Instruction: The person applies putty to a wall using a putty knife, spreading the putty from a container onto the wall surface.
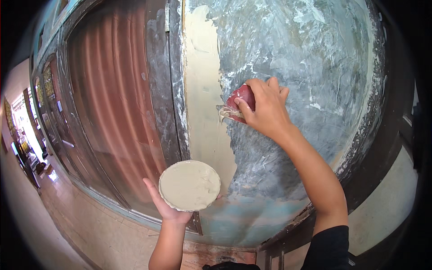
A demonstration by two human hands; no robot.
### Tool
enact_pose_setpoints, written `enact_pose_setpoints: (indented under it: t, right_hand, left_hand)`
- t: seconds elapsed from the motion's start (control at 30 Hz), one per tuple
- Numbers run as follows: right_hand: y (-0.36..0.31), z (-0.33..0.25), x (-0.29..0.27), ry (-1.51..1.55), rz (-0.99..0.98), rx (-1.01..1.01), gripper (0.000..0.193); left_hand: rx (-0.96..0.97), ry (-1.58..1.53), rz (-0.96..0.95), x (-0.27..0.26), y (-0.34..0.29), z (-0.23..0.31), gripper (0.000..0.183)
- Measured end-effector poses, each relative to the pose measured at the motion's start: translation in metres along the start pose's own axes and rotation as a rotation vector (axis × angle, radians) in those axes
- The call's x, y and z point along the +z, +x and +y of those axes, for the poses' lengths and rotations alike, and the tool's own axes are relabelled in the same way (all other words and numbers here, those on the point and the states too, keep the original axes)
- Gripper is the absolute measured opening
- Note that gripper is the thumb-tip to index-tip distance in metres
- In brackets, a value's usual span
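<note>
On my left palm (173,210) rests a round container of beige wall putty (190,185), filled to its rim; my thumb stands up beside it and fingertips show at its right side. My right hand (268,108) grips a dark red putty spreader (243,98) with beige putty along its lower edge. The spreader is at the wall, by the right border of a strip of fresh putty (207,135). That strip runs down next to the door frame. Right of it, the wall (288,58) is patchy grey-blue with white smears.
A dark wooden frame (164,81) with a hinge borders the strip on the left. Beside it is a glass pane with a reddish curtain (114,90) behind. Another dark frame (400,157) stands at the right. A tiled floor (99,220) stretches away at the lower left.
</note>
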State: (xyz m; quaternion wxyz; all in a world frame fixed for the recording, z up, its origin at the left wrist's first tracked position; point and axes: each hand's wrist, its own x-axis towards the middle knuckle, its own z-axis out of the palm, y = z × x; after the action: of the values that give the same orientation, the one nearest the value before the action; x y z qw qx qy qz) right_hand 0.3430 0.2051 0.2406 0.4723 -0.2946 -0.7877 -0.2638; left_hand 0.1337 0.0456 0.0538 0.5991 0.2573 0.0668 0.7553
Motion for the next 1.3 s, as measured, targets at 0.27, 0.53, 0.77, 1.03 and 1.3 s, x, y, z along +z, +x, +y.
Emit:
enact_pose_setpoints:
  t: [0.27,0.53,0.77,1.03,1.3]
  right_hand:
    - [-0.001,0.005,0.004,0.009,0.090,-0.044,0.037]
    - [0.007,0.007,0.008,-0.001,0.156,-0.044,0.038]
    - [0.008,0.008,0.009,-0.007,0.185,-0.056,0.037]
    - [0.003,0.010,0.013,-0.032,0.233,-0.045,0.037]
    - [0.013,0.012,0.006,-0.041,0.245,0.000,0.036]
  left_hand:
    - [0.040,-0.025,0.128,-0.012,0.005,-0.003,0.104]
    - [0.039,-0.054,0.149,-0.020,0.005,-0.002,0.107]
    - [0.049,-0.065,0.167,-0.024,-0.001,0.002,0.108]
    - [0.075,-0.014,0.056,-0.020,-0.009,0.008,0.099]
    - [0.103,-0.010,0.091,-0.030,-0.007,0.006,0.101]
